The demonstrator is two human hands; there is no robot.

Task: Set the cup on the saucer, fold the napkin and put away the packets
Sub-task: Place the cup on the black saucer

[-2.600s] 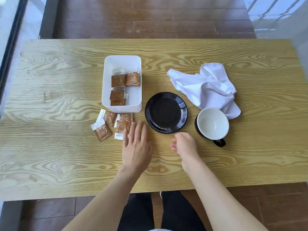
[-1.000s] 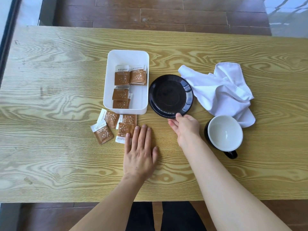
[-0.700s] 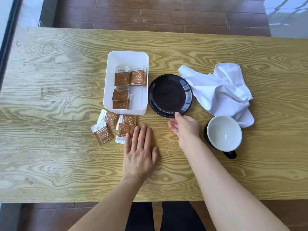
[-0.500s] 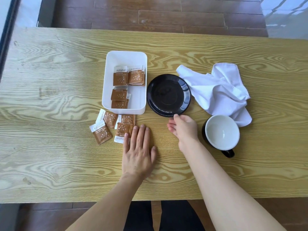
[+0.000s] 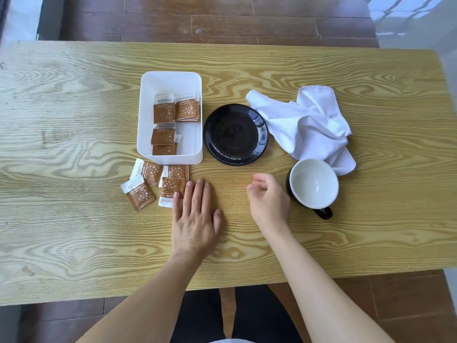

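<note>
A black saucer (image 5: 236, 134) lies bare at the table's middle. To its lower right stands a cup (image 5: 313, 184), black outside and white inside, with its handle toward me. A crumpled white napkin (image 5: 311, 122) lies behind the cup. Several brown sugar packets (image 5: 150, 184) lie loose on the table, and several more sit in a white bin (image 5: 170, 80). My left hand (image 5: 195, 216) rests flat on the table, its fingertips touching the nearest loose packet. My right hand (image 5: 268, 196) hovers with loosely curled fingers just left of the cup, holding nothing.
The wooden table (image 5: 74, 120) stretches wide on both sides, with its near edge just above my lap. The white bin stands close against the saucer's left rim. Brown floorboards (image 5: 222, 18) lie beyond the far edge.
My right hand let go of the saucer's near rim and drew back toward me and to the right, beside the cup. The left hand stayed flat in place.
</note>
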